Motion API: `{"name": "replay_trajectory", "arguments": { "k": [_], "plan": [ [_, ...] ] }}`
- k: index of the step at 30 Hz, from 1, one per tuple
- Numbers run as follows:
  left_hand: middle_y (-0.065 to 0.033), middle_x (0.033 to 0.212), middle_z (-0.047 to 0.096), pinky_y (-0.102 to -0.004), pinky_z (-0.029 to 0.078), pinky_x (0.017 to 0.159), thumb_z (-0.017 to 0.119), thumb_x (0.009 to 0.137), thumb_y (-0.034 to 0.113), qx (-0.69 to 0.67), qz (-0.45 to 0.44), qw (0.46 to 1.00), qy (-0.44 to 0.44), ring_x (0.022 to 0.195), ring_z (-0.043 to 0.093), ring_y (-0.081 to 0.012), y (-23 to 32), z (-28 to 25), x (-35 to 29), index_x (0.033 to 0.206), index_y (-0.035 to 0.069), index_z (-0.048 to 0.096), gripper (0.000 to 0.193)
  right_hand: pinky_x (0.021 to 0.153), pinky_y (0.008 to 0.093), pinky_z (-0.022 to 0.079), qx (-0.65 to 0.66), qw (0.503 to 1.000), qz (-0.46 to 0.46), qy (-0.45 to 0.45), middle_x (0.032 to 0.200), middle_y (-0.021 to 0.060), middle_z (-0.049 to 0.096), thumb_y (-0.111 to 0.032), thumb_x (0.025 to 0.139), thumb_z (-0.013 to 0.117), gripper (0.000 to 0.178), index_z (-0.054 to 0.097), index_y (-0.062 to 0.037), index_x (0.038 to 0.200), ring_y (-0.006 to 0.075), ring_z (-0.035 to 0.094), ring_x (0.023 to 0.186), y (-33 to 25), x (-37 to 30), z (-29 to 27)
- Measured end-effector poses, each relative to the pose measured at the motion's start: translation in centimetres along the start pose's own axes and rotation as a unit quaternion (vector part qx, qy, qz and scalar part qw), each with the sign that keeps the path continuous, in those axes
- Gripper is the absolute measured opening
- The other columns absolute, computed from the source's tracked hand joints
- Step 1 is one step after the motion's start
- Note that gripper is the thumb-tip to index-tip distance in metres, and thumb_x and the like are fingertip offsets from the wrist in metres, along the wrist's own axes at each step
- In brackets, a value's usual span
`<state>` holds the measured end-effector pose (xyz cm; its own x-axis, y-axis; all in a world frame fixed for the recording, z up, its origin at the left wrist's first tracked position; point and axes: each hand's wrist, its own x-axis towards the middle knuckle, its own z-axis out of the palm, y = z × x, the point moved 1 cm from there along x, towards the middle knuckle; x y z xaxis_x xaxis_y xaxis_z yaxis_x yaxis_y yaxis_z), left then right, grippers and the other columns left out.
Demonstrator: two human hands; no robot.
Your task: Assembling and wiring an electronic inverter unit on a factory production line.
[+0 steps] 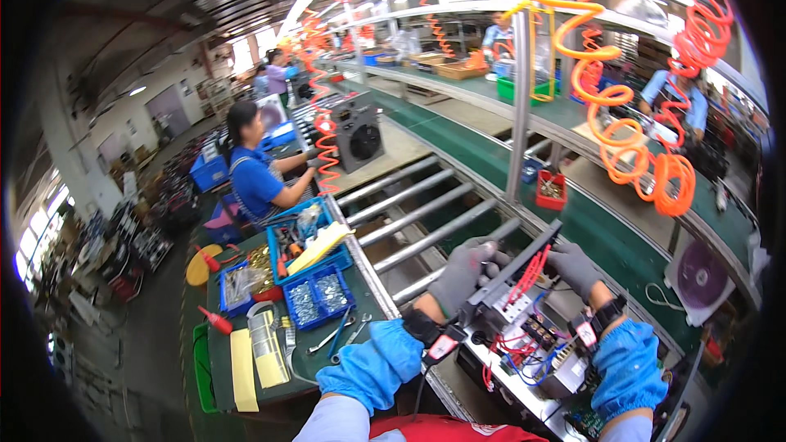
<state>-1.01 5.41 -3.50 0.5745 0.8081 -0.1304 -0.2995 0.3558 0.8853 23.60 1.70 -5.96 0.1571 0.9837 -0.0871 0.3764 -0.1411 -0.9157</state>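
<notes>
My left hand point(465, 274), in a grey glove, is closed on the left side of a dark flat panel point(514, 266). My gloved right hand point(575, 268) has its fingers bent at the panel's far right end, seemingly gripping it. The panel stands tilted up from an open metal chassis point(512, 381). A bundle of red wires point(534, 268) runs along its near face. Inside the chassis sit a terminal block point(536, 329), blue and red wires, and a silver metal box point(566, 372). Blue sleeve covers and wrist straps are on both forearms.
Metal rollers point(417, 221) lie beyond the chassis. On the left, a green bench point(327, 364) holds blue screw bins point(319, 299), wrenches point(334, 334) and yellow strips. Orange coiled air hoses point(610, 94) hang ahead. A person in blue point(255, 176) handles a fan unit point(352, 135).
</notes>
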Motion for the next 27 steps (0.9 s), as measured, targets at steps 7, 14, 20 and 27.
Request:
{"name": "replay_trajectory", "arguments": {
  "k": [7,14,20,27],
  "plan": [
    [-0.0028,0.083,0.063,-0.0169,0.039,0.044,0.054,0.098,0.017,0.033,0.029,0.998,0.043,0.055,0.050,-0.0029,0.4,0.0,-0.4,0.109,0.006,0.057,0.017,0.057,0.0282,0.048,0.006,0.999,-0.039,0.032,0.073,0.0070,0.065,-0.019,0.085,0.067,0.023,0.068,0.0040,0.085,0.0134,0.059,0.062,0.4,0.4,0.0],
    [-0.0053,0.084,0.066,-0.0170,0.039,0.041,0.053,0.097,0.013,0.006,0.020,0.999,0.025,0.054,0.051,-0.0037,0.0,-0.6,0.2,0.111,0.005,0.055,0.016,0.056,0.0292,0.049,0.031,0.999,-0.007,-0.003,0.070,0.0102,0.066,-0.020,0.086,0.067,0.026,0.069,0.0063,0.084,0.0155,0.061,0.060,0.1,0.7,0.5],
    [-0.0029,0.086,0.064,-0.0162,0.041,0.045,0.055,0.096,0.015,0.015,0.019,1.000,0.017,0.059,0.051,-0.0027,0.1,-0.2,0.0,0.116,0.005,0.056,0.022,0.056,0.0285,0.046,0.030,0.997,-0.049,0.057,0.069,0.0064,0.064,-0.020,0.083,0.070,0.024,0.068,0.0039,0.084,0.0125,0.056,0.058,1.3,0.9,-0.1],
    [-0.0029,0.085,0.064,-0.0165,0.041,0.046,0.055,0.096,0.015,0.034,0.026,0.998,0.035,0.059,0.051,-0.0023,-0.4,-0.5,0.4,0.111,0.006,0.057,0.018,0.056,0.0283,0.046,0.009,0.999,-0.015,0.027,0.070,0.0063,0.064,-0.018,0.082,0.071,0.023,0.068,0.0042,0.084,0.0121,0.057,0.060,0.0,0.6,0.1]
  ]
}}
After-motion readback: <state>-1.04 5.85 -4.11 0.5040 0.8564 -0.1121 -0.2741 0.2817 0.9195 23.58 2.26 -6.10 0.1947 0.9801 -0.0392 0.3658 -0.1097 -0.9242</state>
